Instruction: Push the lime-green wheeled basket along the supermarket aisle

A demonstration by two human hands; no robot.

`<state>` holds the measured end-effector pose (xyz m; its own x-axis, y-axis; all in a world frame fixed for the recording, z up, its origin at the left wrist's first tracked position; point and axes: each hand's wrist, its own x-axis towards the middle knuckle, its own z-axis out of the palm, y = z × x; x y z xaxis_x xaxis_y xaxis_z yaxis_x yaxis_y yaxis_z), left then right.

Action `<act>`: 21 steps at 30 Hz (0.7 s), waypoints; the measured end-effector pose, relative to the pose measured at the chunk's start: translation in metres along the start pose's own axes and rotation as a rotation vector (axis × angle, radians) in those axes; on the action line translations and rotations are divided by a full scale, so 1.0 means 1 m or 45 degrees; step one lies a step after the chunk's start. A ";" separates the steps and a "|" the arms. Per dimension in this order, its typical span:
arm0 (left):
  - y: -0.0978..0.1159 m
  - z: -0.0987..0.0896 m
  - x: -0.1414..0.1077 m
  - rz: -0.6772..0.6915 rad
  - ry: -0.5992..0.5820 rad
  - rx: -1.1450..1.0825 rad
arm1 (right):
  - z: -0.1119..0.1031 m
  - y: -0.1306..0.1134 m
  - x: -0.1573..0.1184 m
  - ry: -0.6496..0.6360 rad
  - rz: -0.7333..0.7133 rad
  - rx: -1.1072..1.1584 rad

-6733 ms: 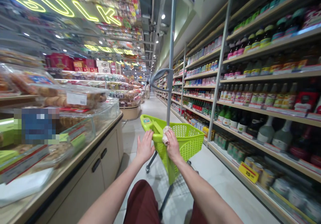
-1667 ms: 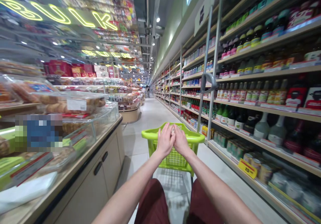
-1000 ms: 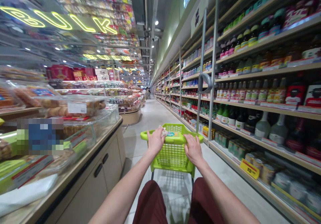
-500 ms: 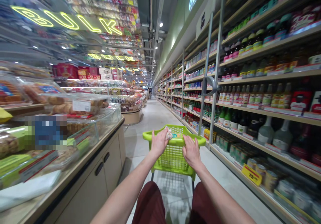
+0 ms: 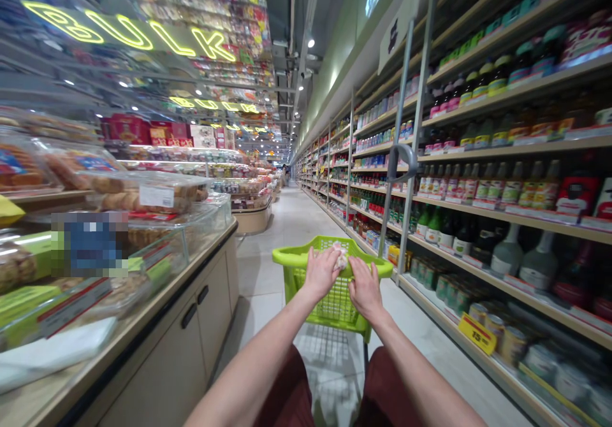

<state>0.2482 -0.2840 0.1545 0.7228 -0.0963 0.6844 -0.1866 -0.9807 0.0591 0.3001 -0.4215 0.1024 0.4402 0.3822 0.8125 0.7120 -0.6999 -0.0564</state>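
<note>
A bright green shopping cart (image 5: 329,312) stands directly in front of me, its basket made of plastic lattice. Pressed on the middle of the cart's handle (image 5: 289,259) is a crumpled whitish-pink cloth (image 5: 341,256); whether it is fabric or tissue I cannot tell. My left hand (image 5: 322,274) is closed over that cloth, fingers pointing forward. Just to its right, my right hand (image 5: 366,289) grips the handle with bent fingers. The two hands are close together on the bar.
Along the right run tall shelves (image 5: 497,207) of bottles and cans, with a metal pole (image 5: 396,134) in front. At left, a wooden counter (image 5: 205,325) carries clear boxes of baked goods (image 5: 157,195). Between them a pale tiled aisle (image 5: 306,213) leads away.
My left hand has slid right along the handle with the cloth, toward my right hand, covering the label seen there before. My right hand has stayed put on the bar.
</note>
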 end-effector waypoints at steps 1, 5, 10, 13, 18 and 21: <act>-0.008 -0.002 -0.002 -0.038 0.012 0.028 | 0.000 0.000 0.000 -0.003 -0.004 0.005; -0.042 -0.011 -0.007 -0.366 0.069 0.070 | 0.001 -0.001 0.000 0.019 0.034 0.022; -0.033 -0.010 0.000 -0.391 0.024 0.024 | 0.003 -0.002 0.001 0.046 0.071 0.025; -0.002 -0.004 0.006 -0.144 -0.019 -0.002 | 0.003 -0.002 0.003 0.055 0.062 0.049; 0.017 -0.001 0.004 0.079 -0.009 0.004 | -0.003 0.001 0.005 0.056 0.139 0.073; -0.008 -0.006 -0.004 -0.047 0.028 0.039 | -0.009 0.007 0.003 0.036 0.194 0.031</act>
<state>0.2428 -0.2743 0.1558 0.7141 -0.0568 0.6978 -0.1396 -0.9882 0.0624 0.3015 -0.4303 0.1098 0.5284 0.2554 0.8097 0.6517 -0.7333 -0.1939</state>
